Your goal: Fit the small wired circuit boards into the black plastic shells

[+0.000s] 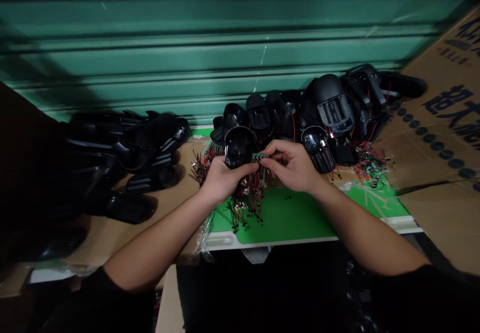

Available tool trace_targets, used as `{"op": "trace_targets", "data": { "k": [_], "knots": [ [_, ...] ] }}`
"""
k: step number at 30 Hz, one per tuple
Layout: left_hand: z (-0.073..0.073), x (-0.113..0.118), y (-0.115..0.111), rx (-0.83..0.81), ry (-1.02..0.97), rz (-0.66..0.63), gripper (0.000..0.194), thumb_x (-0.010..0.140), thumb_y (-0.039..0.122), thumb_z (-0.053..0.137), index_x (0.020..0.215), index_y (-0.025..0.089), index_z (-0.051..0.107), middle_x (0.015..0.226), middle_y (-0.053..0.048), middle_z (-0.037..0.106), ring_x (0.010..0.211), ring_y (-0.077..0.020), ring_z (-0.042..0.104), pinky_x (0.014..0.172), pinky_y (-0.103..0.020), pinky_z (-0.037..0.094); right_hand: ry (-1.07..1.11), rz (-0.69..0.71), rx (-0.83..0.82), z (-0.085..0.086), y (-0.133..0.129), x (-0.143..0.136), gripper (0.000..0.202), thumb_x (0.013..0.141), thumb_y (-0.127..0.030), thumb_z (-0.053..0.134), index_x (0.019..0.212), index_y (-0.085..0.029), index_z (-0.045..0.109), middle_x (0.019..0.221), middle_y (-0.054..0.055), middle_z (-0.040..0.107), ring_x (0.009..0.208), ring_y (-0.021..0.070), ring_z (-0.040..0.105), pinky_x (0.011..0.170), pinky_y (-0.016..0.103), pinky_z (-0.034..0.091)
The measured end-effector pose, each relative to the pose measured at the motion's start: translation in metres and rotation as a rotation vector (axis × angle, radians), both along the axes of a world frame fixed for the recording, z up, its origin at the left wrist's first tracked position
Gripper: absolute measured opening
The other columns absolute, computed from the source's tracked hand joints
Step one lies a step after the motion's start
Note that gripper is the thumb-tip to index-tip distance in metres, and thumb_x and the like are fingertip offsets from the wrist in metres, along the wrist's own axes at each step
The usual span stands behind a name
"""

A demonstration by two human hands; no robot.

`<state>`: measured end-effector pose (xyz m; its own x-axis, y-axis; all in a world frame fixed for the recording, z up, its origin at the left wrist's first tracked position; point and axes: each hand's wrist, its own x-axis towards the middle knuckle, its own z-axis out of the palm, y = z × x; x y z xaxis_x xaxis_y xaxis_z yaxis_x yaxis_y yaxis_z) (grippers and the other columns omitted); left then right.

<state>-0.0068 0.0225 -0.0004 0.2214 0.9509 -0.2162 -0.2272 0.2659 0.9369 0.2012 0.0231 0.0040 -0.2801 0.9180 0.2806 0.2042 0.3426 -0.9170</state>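
My left hand [221, 178] is closed around a glossy black plastic housing [240, 143] with a rounded top. Its thumb reaches across to the lower edge of a small green circuit board [258, 158]. At the board's right side, my right hand [290, 165] pinches it between thumb and fingers. Beneath my hands lies a bundle of red and black wires [245, 198] with small dark ends; whether some of them are joined to the board I cannot tell. More wired green boards [213, 149] rest just left of the housing, partly hidden by my left hand.
Black housings with battery slots [333, 103] are piled behind my hands. Black plastic shells [131, 148] cover the cardboard at the left. Another wire heap [371, 165] lies right on the green tabletop [296, 223]. A cardboard box [442, 108] stands right; a green ribbed wall [168, 58] rises behind.
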Motion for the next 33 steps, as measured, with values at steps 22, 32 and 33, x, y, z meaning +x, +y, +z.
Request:
{"op": "trace_targets", "data": {
  "k": [22,32,33],
  "knots": [
    [0.005,-0.003,0.007,-0.218,-0.113,0.089,0.031,0.068,0.027,0.095,0.093,0.018,0.079,0.106,-0.008,0.080,0.088,-0.0198,0.073,0.075,-0.034,0.061,0.409,0.110,-0.451,0.029,-0.004,0.009,0.031,0.084,-0.049,0.082,0.090,-0.022,0.068,0.069,-0.003,0.064,0.043,0.0092,0.049,0.037,0.025,0.033],
    [0.005,-0.006,0.012,-0.192,-0.186,0.154,0.035,0.071,0.028,0.091,0.101,0.017,0.077,0.107,-0.006,0.079,0.085,-0.0171,0.070,0.073,-0.031,0.059,0.472,0.076,-0.512,0.027,0.006,0.017,0.031,0.085,-0.044,0.078,0.101,-0.023,0.063,0.080,0.001,0.072,0.051,0.0139,0.062,0.037,0.025,0.041],
    [0.006,-0.006,0.011,-0.198,-0.192,0.153,0.035,0.071,0.028,0.091,0.101,0.017,0.077,0.106,-0.007,0.079,0.085,-0.0174,0.071,0.072,-0.031,0.059,0.461,0.084,-0.527,0.026,0.006,0.017,0.030,0.085,-0.044,0.078,0.101,-0.023,0.062,0.077,0.000,0.071,0.049,0.0138,0.061,0.036,0.025,0.041]
  ]
}}
